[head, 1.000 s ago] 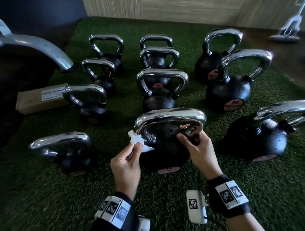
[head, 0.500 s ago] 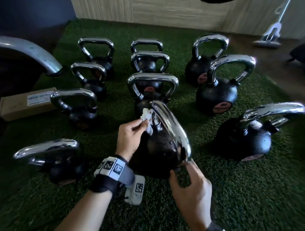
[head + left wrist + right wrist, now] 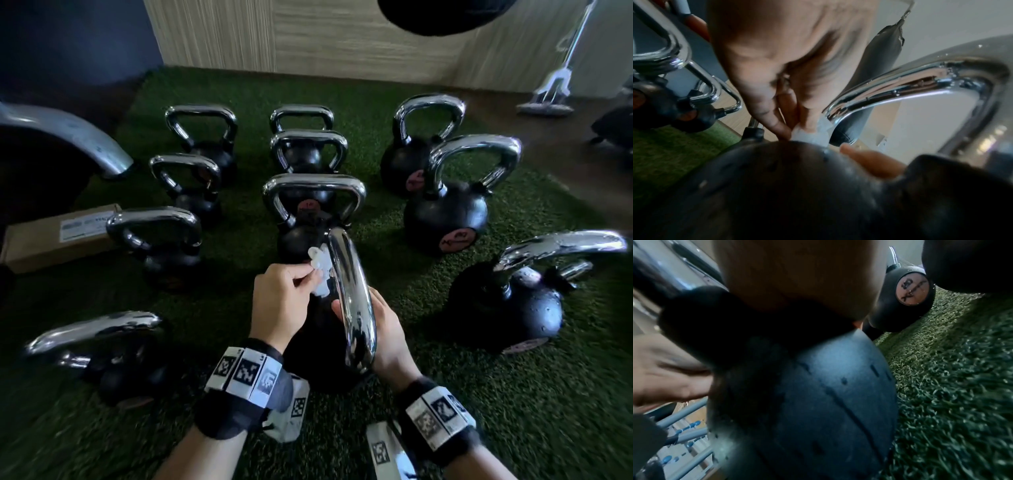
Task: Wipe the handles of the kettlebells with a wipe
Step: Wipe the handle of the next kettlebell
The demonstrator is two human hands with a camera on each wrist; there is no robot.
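Since a moment ago our right hand (image 3: 383,329) has come up from the near side of the kettlebell (image 3: 318,349) to lie beside its chrome handle (image 3: 352,301), whose edge is turned toward us. Our left hand (image 3: 281,301) pinches the crumpled white wipe (image 3: 320,270) between thumb and fingertips (image 3: 777,125) and holds it against the left face of the handle, near its far end where it meets the black ball. Our right hand lies against the right side of the handle, fingers reaching under it; how tightly they curl we cannot tell. We have this kettlebell near the middle of the green turf (image 3: 513,394), with other kettlebells standing left, right and farther off. A cardboard box (image 3: 51,236) lies at the far left.
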